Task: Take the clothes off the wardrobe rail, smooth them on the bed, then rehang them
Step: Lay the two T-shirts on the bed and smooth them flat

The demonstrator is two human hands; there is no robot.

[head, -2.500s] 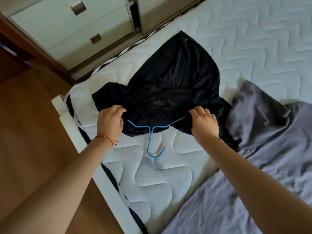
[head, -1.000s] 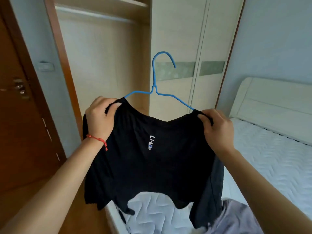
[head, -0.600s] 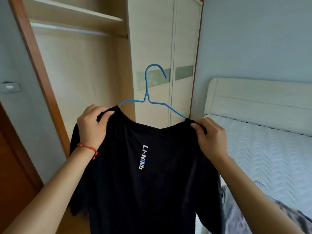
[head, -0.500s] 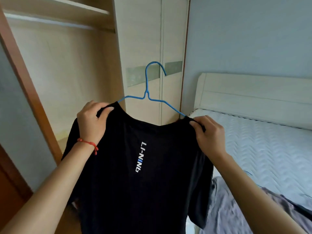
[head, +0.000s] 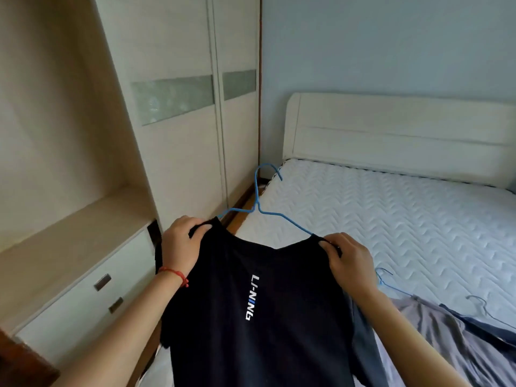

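A black T-shirt with white lettering hangs on a blue wire hanger, held up in front of me above the bed's edge. My left hand grips its left shoulder, and my right hand grips its right shoulder. The hanger's hook points up and away from me. The shirt's lower part runs out of the bottom of the view. The wardrobe rail is out of view.
The open wardrobe bay with drawers below stands at left, beside sliding doors. The white quilted mattress and headboard fill the right. A grey garment and a dark blue one on hangers lie at lower right.
I lifted the shirt on its hanger off the mattress with both hands. Since then the view has swung right and downward, and the shirt sits lower in the view.
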